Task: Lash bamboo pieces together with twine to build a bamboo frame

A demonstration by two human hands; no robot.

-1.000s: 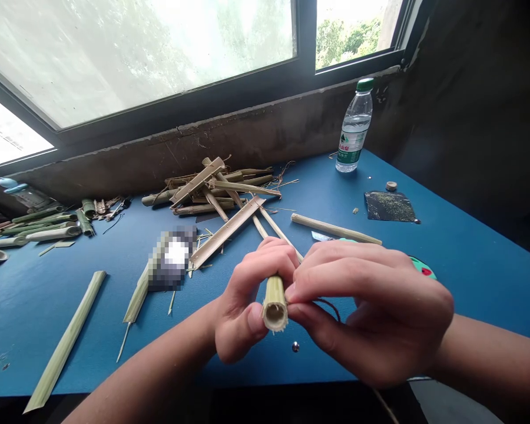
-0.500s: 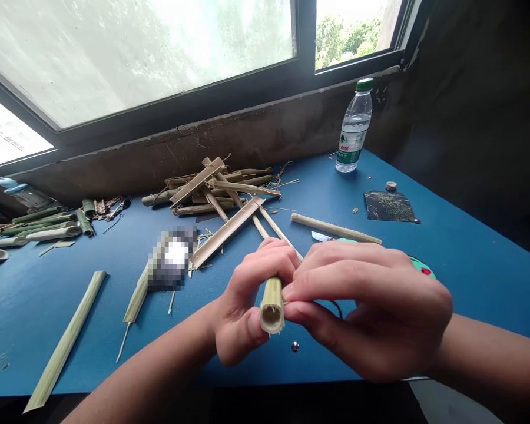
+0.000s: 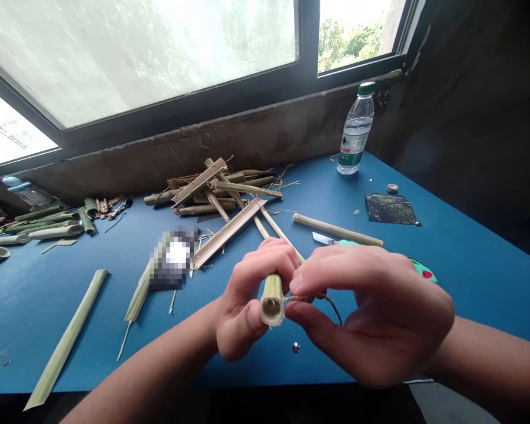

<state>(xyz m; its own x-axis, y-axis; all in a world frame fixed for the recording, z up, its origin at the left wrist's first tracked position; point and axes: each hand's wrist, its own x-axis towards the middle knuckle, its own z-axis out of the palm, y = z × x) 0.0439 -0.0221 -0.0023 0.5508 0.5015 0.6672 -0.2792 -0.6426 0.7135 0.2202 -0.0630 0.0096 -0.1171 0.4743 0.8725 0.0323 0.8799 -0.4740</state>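
Work held at centre of frame, above the blue table (image 3: pixel 26 306): 1 short green bamboo tube (image 3: pixel 271 297), open end toward the camera, tilted down toward the viewer, gripped clear of the tabletop. 1 reddish-brown cord (image 3: pixel 331 305) runs from the tube's side across to the right and sags in a loop below the right hand.

Technique note (judgement): a firm, still hold on the tube with 1 hand leaves the other free to control the cord. Keeping light tension and working close to the tube should limit slack and slipping. The thin tube wall may split if squeezed hard at its cut end.

Pose: left hand (image 3: pixel 251 300) closed around the tube, its fingers (image 3: pixel 265 259) wrapped over the top and thumb below. Right hand (image 3: pixel 371 312) comes in from the right, with forefinger and thumb pinched together on the cord right beside the tube; the other fingers curl loosely beneath, partly hidden. Both forearms angle inward from the lower corners.

Nearby: a small knife (image 3: pixel 322 238) lies just beyond the right hand, a bamboo rod (image 3: pixel 338 229) just past it. Split bamboo strips (image 3: pixel 227 232) and a heap of bamboo pieces (image 3: pixel 212 191) lie further back, with 1 water bottle (image 3: pixel 355 132) by the wall.
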